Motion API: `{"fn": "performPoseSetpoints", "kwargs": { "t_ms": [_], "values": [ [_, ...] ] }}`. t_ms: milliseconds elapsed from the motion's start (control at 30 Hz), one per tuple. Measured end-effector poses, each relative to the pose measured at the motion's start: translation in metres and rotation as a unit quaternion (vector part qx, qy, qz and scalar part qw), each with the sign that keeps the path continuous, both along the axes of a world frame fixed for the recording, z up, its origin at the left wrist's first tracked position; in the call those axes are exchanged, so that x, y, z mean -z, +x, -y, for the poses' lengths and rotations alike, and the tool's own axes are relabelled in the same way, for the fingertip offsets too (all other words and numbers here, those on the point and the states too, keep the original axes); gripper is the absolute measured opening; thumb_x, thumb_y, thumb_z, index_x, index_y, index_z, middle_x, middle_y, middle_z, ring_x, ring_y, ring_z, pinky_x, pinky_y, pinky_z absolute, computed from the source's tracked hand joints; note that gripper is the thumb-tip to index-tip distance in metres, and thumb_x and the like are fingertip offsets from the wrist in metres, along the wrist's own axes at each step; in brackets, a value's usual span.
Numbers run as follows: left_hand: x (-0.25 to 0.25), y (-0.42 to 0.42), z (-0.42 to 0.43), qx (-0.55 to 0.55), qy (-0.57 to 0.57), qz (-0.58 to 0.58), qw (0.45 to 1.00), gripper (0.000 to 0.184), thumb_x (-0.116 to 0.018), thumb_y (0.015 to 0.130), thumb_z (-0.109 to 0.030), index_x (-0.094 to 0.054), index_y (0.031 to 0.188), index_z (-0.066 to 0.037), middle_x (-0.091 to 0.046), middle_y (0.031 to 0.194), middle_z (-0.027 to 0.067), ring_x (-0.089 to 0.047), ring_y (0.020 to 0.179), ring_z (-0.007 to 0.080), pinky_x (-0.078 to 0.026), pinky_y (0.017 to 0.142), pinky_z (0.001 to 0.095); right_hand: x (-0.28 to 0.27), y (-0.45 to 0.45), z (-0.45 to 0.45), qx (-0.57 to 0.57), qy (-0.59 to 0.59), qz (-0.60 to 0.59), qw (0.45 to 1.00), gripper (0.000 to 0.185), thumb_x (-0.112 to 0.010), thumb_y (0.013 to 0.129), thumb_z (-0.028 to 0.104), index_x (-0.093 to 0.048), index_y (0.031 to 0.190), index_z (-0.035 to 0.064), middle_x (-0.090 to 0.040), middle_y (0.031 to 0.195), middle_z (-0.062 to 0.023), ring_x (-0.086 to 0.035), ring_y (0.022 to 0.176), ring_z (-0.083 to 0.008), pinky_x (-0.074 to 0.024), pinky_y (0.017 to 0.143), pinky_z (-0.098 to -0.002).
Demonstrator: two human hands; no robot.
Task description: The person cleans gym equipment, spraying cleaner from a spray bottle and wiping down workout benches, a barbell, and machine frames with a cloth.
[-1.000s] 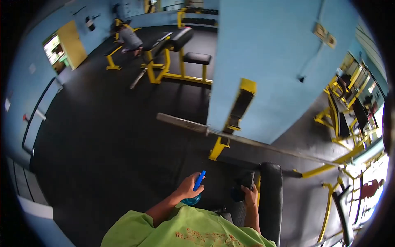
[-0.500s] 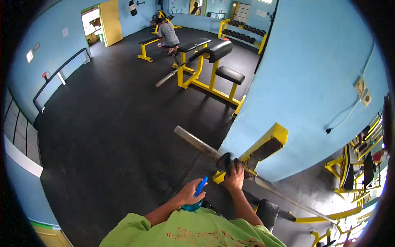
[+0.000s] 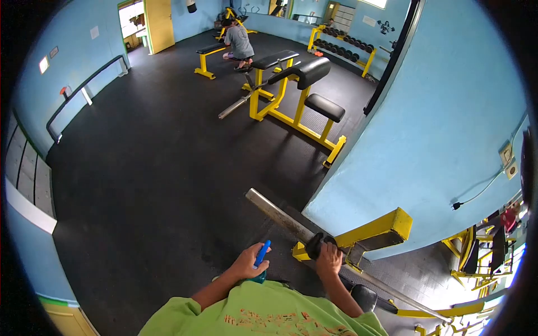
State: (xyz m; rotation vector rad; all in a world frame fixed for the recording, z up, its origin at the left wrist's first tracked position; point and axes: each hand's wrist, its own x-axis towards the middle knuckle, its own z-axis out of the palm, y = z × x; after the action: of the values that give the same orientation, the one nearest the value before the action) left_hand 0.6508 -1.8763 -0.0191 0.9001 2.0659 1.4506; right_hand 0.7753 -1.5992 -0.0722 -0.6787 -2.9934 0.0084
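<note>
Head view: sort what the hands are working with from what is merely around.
In use:
Blue-topped bottle, in the left hand
Black item, probably a cloth, in the right hand
Metal bar, which it touches

Just around:
Yellow-framed curl bench
Dumbbell rack
Dangling plug by the wall

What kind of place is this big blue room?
Probably a gym: a long metal bar sits by the person's hands, with a padded bench and rows of dumbbells farther back.
</note>
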Motion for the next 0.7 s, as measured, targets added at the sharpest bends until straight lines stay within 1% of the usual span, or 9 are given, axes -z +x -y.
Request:
{"fn": "performPoseSetpoints", "kwargs": {
  "t_ms": [100, 167, 200, 267, 300, 400, 467, 533, 700],
  "values": [
    [0.001, -0.025, -0.002, 0.028, -0.005, -0.002, 1.000, 0.047, -0.069, 0.083, -0.025, -0.054, 0.121, -0.002, -0.064, 0.106, 0.0181, -0.064, 0.091, 0.0321, -0.049, 0.080, 0.0409, -0.012, -0.012, 0.001, 0.036, -0.027, 0.090, 0.995, 0.034, -0.063, 0.076, 0.014, -0.054, 0.108, 0.0059, -0.055, 0.113, -0.0114, -0.050, 0.113, -0.0308, -0.0409, 0.091, -0.0446],
    [0.008, -0.038, -0.006, 0.031, 0.003, -0.012, 0.999, 0.047, -0.069, 0.083, -0.024, -0.054, 0.121, -0.002, -0.064, 0.106, 0.0183, -0.064, 0.091, 0.0332, -0.049, 0.081, 0.0412, -0.021, -0.031, 0.003, 0.090, -0.150, -0.026, 0.984, 0.035, -0.066, 0.070, 0.008, -0.058, 0.104, 0.0035, -0.060, 0.108, -0.0139, -0.055, 0.109, -0.0336, -0.0443, 0.093, -0.0438],
    [0.010, -0.043, -0.007, 0.021, 0.016, -0.032, 0.999, 0.047, -0.069, 0.082, -0.024, -0.054, 0.121, -0.002, -0.063, 0.106, 0.0184, -0.064, 0.091, 0.0341, -0.049, 0.081, 0.0416, -0.028, -0.039, -0.001, 0.083, -0.143, -0.027, 0.986, 0.035, -0.066, 0.070, 0.008, -0.058, 0.104, 0.0035, -0.060, 0.108, -0.0139, -0.055, 0.109, -0.0336, -0.0443, 0.093, -0.0438],
    [0.013, -0.055, -0.003, 0.008, 0.027, -0.051, 0.998, 0.046, -0.070, 0.082, -0.023, -0.054, 0.120, -0.002, -0.063, 0.106, 0.0184, -0.064, 0.092, 0.0351, -0.049, 0.081, 0.0420, -0.043, -0.049, 0.000, 0.211, -0.449, -0.231, 0.837, 0.040, -0.064, 0.063, 0.002, -0.061, 0.103, 0.0007, -0.065, 0.103, -0.0189, -0.061, 0.103, -0.0368, -0.0470, 0.093, -0.0398],
    [0.011, -0.064, -0.001, 0.014, 0.024, -0.054, 0.998, 0.046, -0.070, 0.082, -0.023, -0.054, 0.120, -0.002, -0.063, 0.106, 0.0187, -0.064, 0.092, 0.0357, -0.049, 0.081, 0.0421, -0.049, -0.058, 0.008, 0.211, -0.448, -0.233, 0.837, 0.040, -0.064, 0.063, 0.002, -0.061, 0.103, 0.0007, -0.065, 0.103, -0.0189, -0.061, 0.103, -0.0368, -0.0470, 0.093, -0.0398],
    [0.013, -0.086, -0.005, 0.047, 0.019, -0.056, 0.997, 0.046, -0.070, 0.082, -0.024, -0.054, 0.120, -0.002, -0.063, 0.106, 0.0191, -0.064, 0.093, 0.0361, -0.050, 0.082, 0.0420, -0.065, -0.093, 0.036, -0.006, -0.308, -0.256, 0.916, 0.046, -0.060, 0.063, 0.000, -0.063, 0.109, 0.0009, -0.067, 0.103, -0.0207, -0.063, 0.102, -0.0385, -0.0472, 0.094, -0.0416],
    [0.012, -0.097, -0.007, 0.072, 0.015, -0.059, 0.996, 0.047, -0.070, 0.082, -0.024, -0.055, 0.120, -0.001, -0.064, 0.106, 0.0192, -0.064, 0.094, 0.0359, -0.050, 0.082, 0.0417, -0.021, -0.096, 0.040, 0.005, -0.166, -0.050, 0.985, 0.071, -0.071, 0.063, 0.016, -0.051, 0.131, 0.0104, -0.057, 0.127, -0.0150, -0.051, 0.121, -0.0347, -0.0360, 0.106, -0.0476],
    [0.007, -0.106, -0.006, 0.103, 0.035, -0.052, 0.993, 0.046, -0.070, 0.084, -0.025, -0.055, 0.121, -0.002, -0.063, 0.106, 0.0146, -0.063, 0.094, 0.0262, -0.049, 0.084, 0.0382, -0.003, -0.094, 0.042, 0.055, -0.121, -0.007, 0.991, 0.079, -0.074, 0.063, 0.022, -0.044, 0.135, 0.0097, -0.052, 0.130, -0.0163, -0.048, 0.125, -0.0325, -0.0333, 0.107, -0.0455],
    [0.023, -0.123, -0.002, 0.095, 0.036, -0.011, 0.995, 0.048, -0.069, 0.085, -0.026, -0.054, 0.123, -0.002, -0.064, 0.111, 0.0158, -0.064, 0.099, 0.0281, -0.050, 0.085, 0.0396, -0.010, -0.106, 0.047, 0.112, -0.096, 0.066, 0.987, 0.076, -0.077, 0.062, 0.026, -0.047, 0.129, 0.0079, -0.057, 0.120, -0.0162, -0.051, 0.119, -0.0339, -0.0363, 0.104, -0.0447]
  ]
}}
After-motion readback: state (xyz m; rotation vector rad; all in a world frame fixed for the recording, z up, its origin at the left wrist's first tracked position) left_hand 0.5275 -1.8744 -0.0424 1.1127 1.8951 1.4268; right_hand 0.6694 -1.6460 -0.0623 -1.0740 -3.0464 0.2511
